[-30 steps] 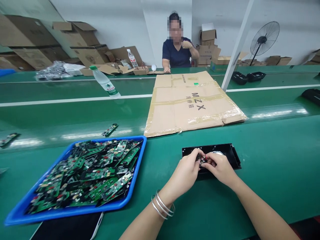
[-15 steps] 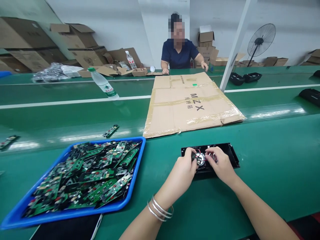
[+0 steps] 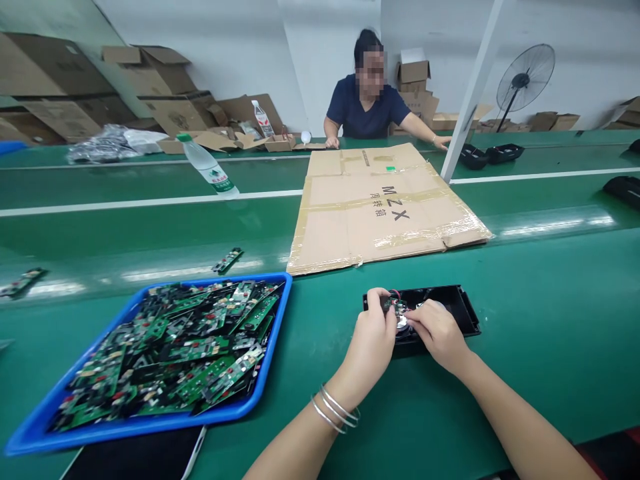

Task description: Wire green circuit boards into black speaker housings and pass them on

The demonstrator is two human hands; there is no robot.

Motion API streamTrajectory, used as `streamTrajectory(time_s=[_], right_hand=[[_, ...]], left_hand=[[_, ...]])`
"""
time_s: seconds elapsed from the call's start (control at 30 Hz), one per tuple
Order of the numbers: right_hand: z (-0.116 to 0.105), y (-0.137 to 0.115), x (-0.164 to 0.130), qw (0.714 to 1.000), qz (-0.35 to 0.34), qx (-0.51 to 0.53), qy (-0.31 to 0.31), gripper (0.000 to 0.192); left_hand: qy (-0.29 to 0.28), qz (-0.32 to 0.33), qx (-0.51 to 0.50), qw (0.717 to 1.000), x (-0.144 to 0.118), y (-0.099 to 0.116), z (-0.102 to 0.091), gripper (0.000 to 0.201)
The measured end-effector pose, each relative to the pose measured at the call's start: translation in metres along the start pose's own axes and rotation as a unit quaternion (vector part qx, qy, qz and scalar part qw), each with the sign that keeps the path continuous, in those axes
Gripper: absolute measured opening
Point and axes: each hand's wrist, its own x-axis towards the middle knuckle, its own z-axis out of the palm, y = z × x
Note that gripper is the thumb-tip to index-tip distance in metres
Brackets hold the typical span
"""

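Note:
A black plastic housing (image 3: pixel 456 308) lies on the green work surface before me, open side up. Inside it a round silver speaker (image 3: pixel 401 323) shows partly between my hands. My left hand (image 3: pixel 374 328) is closed on a small green circuit board (image 3: pixel 399 306), held over the housing's left part. A thin red wire (image 3: pixel 395 293) loops up behind the board. At the board's right edge, the fingertips of my right hand (image 3: pixel 440 333) are pinched together; what they grip is too small and covered to name.
To the left stands a blue tray (image 3: pixel 274 353) heaped with circuit boards. Past the housing lies a flat cardboard sheet (image 3: pixel 345 227). Loose boards (image 3: pixel 228 261) and a water bottle (image 3: pixel 209 167) lie farther back. A co-worker (image 3: pixel 367 107) sits opposite, beside a slanted white post (image 3: pixel 470 100).
My right fingers have come in closer to the board, which now covers more of the speaker. Loose boards on the belt shifted slightly right. The co-worker's arm has stretched toward the post.

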Motion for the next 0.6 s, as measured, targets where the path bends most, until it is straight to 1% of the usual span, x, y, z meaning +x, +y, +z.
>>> streamTrajectory(time_s=[0.1, 0.17, 0.27, 0.33, 0.47, 0.6], right_hand=[[0.0022, 0.0023, -0.0023, 1.0, 0.013, -0.004, -0.007, 0.017], [0.0021, 0.0032, -0.0026, 1.0, 0.007, 0.009, -0.019, 0.013], [0.0012, 0.0035, -0.0022, 1.0, -0.012, 0.005, -0.024, 0.018], [0.0014, 0.0037, -0.0029, 1.0, -0.018, 0.0, -0.012, 0.021], [0.0036, 0.0054, -0.0063, 1.0, 0.015, 0.0, 0.026, 0.016], [0.0054, 0.0066, -0.0079, 0.999, 0.037, -0.005, 0.016, 0.014]], left_hand=[[-0.007, -0.004, 0.0, 1.0, -0.0002, 0.0003, -0.0007, 0.018], [-0.005, -0.007, -0.003, 1.0, 0.0005, 0.0005, -0.0016, 0.016], [-0.003, -0.01, -0.003, 1.0, 0.0017, 0.0008, -0.0028, 0.015], [-0.001, -0.012, 0.002, 1.0, 0.0022, 0.0012, -0.0034, 0.015], [-0.003, -0.014, 0.013, 1.0, 0.0022, 0.002, -0.0034, 0.014], [-0.014, -0.015, 0.035, 0.999, 0.0018, 0.0032, -0.0033, 0.013]])
